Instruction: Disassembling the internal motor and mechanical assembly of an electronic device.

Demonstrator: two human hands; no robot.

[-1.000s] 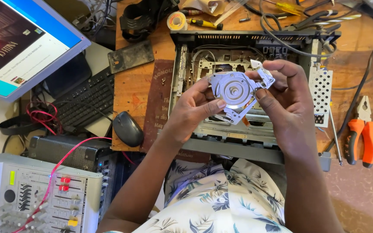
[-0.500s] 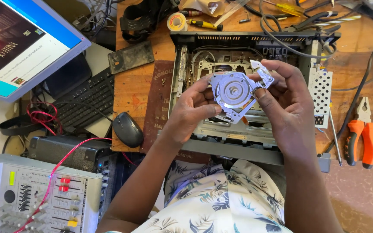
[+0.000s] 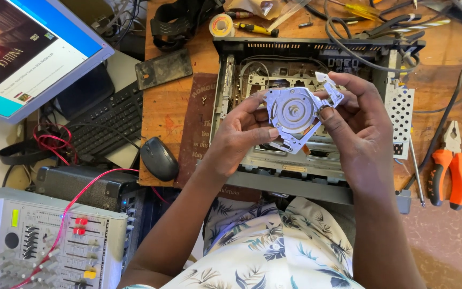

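Note:
Both my hands hold a small silver metal disc-drive mechanism (image 3: 295, 115) with a round hub in its middle, lifted above an opened grey metal player chassis (image 3: 316, 64). My left hand (image 3: 239, 136) grips its left edge, thumb along the lower side. My right hand (image 3: 362, 126) pinches its right edge, where a white plastic bracket sticks up. The part's flat face is turned toward me.
On the wooden bench lie orange-handled pliers (image 3: 447, 166) and a thin screwdriver (image 3: 415, 168) at right, a black mouse (image 3: 159, 159), a keyboard (image 3: 110, 120) and a tilted monitor (image 3: 25, 51) at left. A grey mixer with red wires (image 3: 44, 241) sits bottom left. Cables and tools crowd the back.
The mechanism has turned slightly in my hands; my fingers shifted a little on its edges. Everything else is unchanged.

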